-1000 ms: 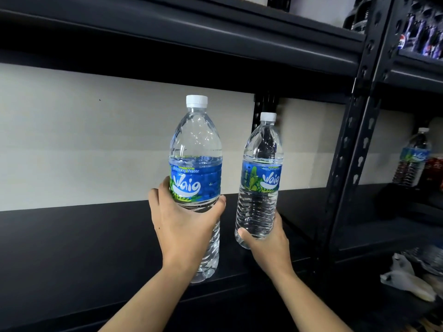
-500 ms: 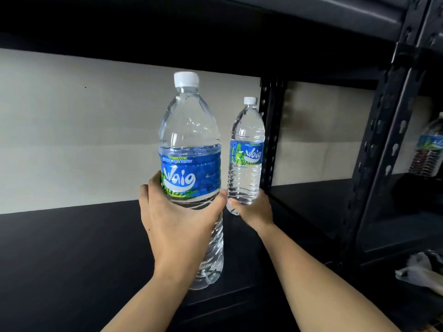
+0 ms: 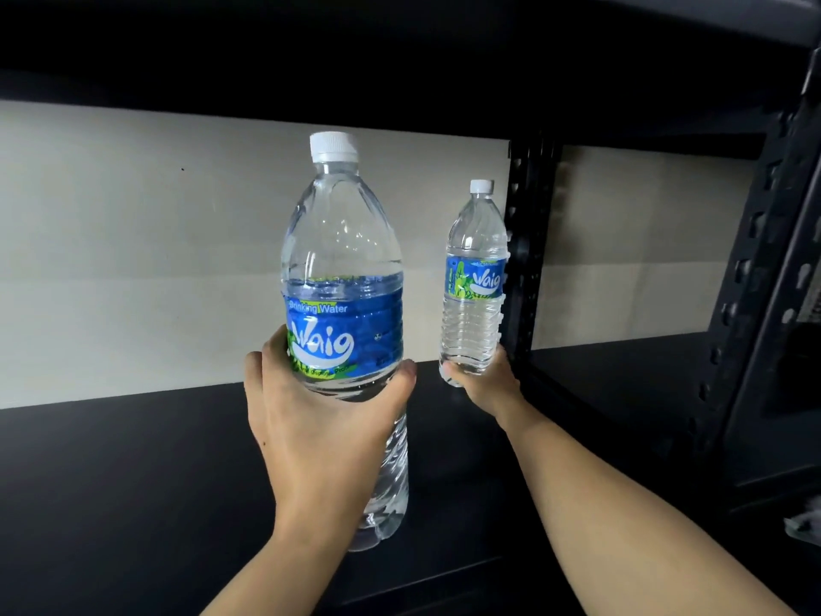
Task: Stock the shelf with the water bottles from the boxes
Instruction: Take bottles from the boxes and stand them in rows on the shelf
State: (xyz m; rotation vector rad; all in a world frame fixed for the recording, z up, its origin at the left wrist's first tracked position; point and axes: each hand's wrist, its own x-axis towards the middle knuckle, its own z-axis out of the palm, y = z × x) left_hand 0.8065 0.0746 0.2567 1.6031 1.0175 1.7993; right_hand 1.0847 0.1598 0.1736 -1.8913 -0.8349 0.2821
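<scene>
Holding: the left hand [image 3: 320, 429] wraps around the near bottle [image 3: 344, 304] just under its label, with the thumb on the right side. The bottle is upright over the near part of the shelf [image 3: 133, 482].
Reaching: the right hand [image 3: 484, 384] grips the far bottle [image 3: 473, 295] low at its base, arm stretched deep. That bottle is upright at the far right, just beside the post [image 3: 526, 242].
Why: the low grip probably lets the far bottle go into the back corner, so the row fills from the rear.
Contact: I cannot tell whether either base touches the shelf.
Surface: a flat, dark, matt board.
Room: a pale wall [image 3: 133, 260] stands behind, and a dark upper shelf [image 3: 400, 60] hangs overhead. A dim second bay lies to the right of the post.
</scene>
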